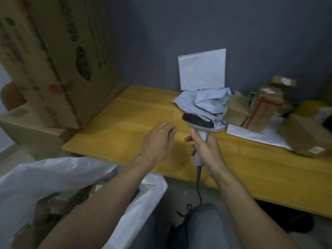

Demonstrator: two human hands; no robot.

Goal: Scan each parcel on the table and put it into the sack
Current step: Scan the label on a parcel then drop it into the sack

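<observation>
On the table (125, 114), parcels (237, 109) lie beyond the right hand (209, 150) gripping the scanner (197, 121).

Brown parcels (262, 108) heaped at right, open white sack (45, 177) lower-left

I hold one scanner (197, 121) in my right grip (208, 150). Beyond it: one blue bag (208, 101), two white mailers (202, 69), at least four brown parcels (305, 135). Left: one sack (45, 177).
</observation>
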